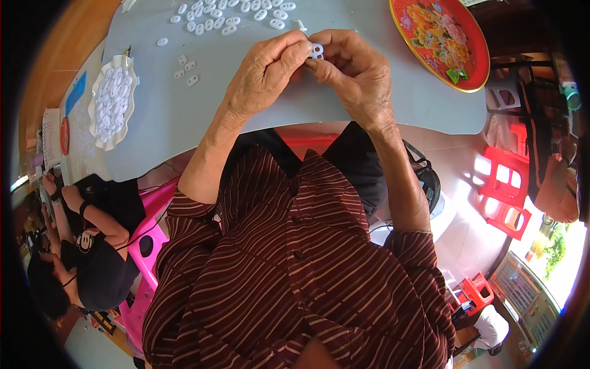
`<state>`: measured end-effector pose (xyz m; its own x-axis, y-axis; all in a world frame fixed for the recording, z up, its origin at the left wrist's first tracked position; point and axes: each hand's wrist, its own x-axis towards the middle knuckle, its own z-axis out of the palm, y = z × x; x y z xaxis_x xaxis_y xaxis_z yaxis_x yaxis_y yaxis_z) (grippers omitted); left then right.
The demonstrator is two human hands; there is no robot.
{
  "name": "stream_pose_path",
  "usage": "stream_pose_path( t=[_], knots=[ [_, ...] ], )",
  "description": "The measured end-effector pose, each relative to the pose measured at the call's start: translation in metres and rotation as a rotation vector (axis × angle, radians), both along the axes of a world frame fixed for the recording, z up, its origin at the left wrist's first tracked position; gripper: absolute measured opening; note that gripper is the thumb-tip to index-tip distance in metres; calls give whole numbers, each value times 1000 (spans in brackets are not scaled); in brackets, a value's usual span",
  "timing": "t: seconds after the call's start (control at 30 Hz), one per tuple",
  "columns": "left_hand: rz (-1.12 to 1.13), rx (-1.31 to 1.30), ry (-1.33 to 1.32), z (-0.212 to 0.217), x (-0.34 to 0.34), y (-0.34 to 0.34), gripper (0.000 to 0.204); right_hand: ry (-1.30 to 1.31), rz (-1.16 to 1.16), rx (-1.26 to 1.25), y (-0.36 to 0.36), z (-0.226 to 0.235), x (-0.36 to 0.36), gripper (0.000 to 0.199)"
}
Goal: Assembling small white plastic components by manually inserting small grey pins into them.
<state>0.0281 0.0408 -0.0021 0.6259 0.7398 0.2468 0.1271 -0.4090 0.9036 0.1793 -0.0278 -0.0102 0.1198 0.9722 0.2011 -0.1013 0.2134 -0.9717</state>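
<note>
My left hand [265,75] and my right hand [357,75] meet over the far middle of the grey table [418,104]. Between their thumbs and fingers they pinch a small white plastic piece with holes [317,49]; its ends are hidden by my fingertips. Just beyond my fingers lies another small white piece [300,25]. Many white oval pieces with two holes [219,23] are spread at the far edge. To the left of my left hand lie several small rectangular white pieces with holes [193,80].
A scalloped white dish [93,117] heaped with small white parts stands at the left. A red flowered tray [410,46] with a gold rim lies at the far right, a green wrapper [456,75] on it. Left of the table, a person in black [101,270] sits near a pink chair [146,246].
</note>
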Motion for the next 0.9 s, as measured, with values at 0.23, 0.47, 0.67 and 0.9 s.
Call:
stream_pose_path(
  t=[0.23, 0.47, 0.67, 0.9],
  knots=[
    [53, -22, -25, -3, 2, -5, 34, -266, -79, 15, 1, -1, -1, 26],
    [27, -26, 14, -6, -1, -4, 36, -356, -61, 35, -1, 11, -3, 19],
    [21, -31, 36, -4, 1, -5, 38, -390, -65, 37, -1, 10, -2, 18],
    [-14, -63, 50, -1, 0, -2, 35, -421, -107, 82, 0, 6, -1, 19]
  ],
)
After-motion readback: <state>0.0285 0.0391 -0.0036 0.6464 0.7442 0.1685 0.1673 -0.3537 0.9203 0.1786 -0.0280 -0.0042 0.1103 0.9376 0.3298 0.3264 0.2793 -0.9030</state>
